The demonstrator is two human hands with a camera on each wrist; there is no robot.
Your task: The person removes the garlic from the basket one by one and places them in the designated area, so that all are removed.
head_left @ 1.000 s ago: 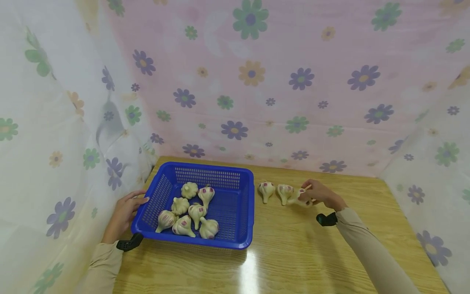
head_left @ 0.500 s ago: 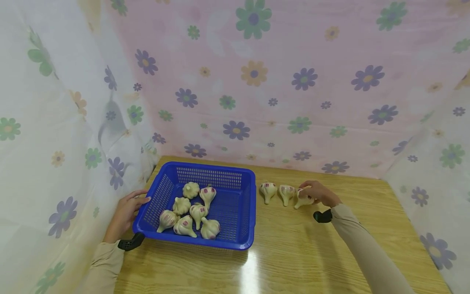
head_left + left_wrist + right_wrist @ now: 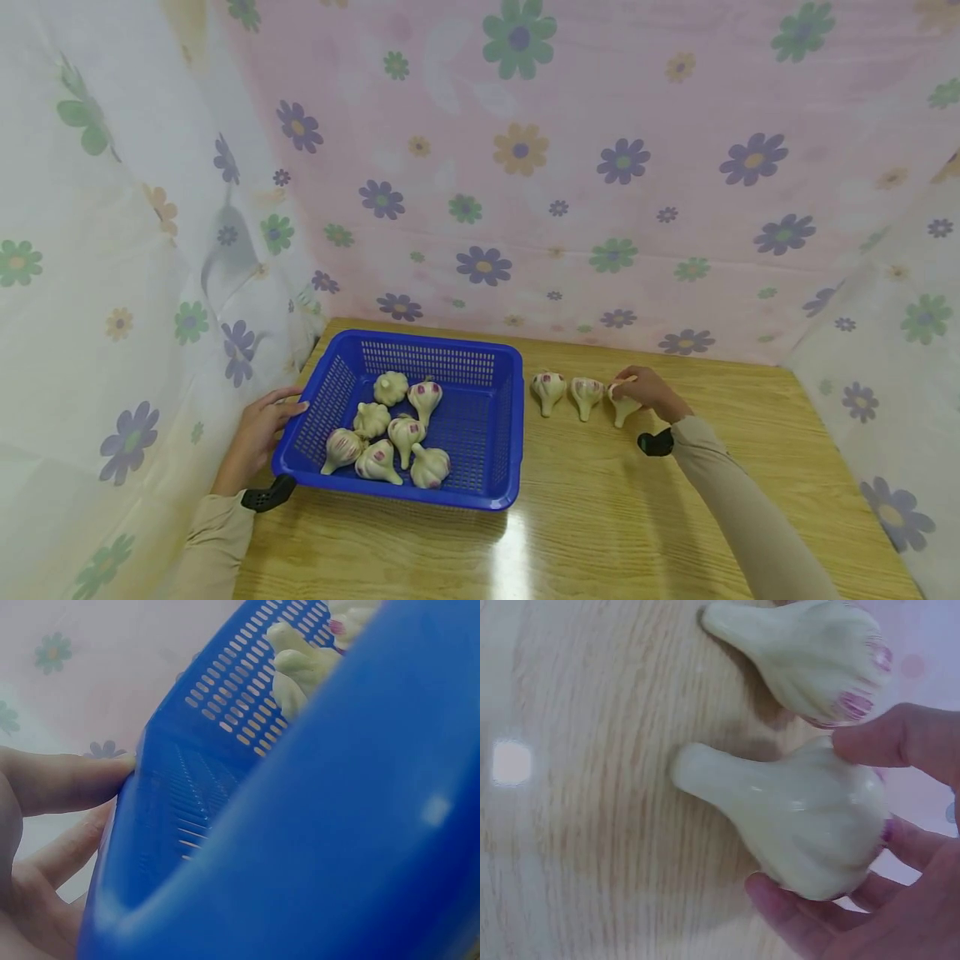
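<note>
My left hand [image 3: 258, 433] holds the left side of a blue plastic basket [image 3: 405, 493], its fingertips at the rim in the left wrist view. Several garlic bulbs [image 3: 377, 461] lie in the basket. On the table to the right, my right hand [image 3: 651, 392] grips another garlic bulb [image 3: 802, 817] around its wide end, thumb on one side and fingers on the other. This bulb's stem points toward the near side. Two more garlic bulbs, a middle one [image 3: 587, 397] and a left one [image 3: 549, 392], lie beside it in a row, stems also pointing near.
The wooden table [image 3: 600, 517] ends at a floral curtain [image 3: 555, 208] at the back. More curtain hangs along the left and right sides. A light reflection shines near the table's front. Each wrist wears a black camera mount [image 3: 267, 495].
My right hand has set its bulb down at the right end of the row and turned the stem toward the near side. My left hand has stayed at the basket.
</note>
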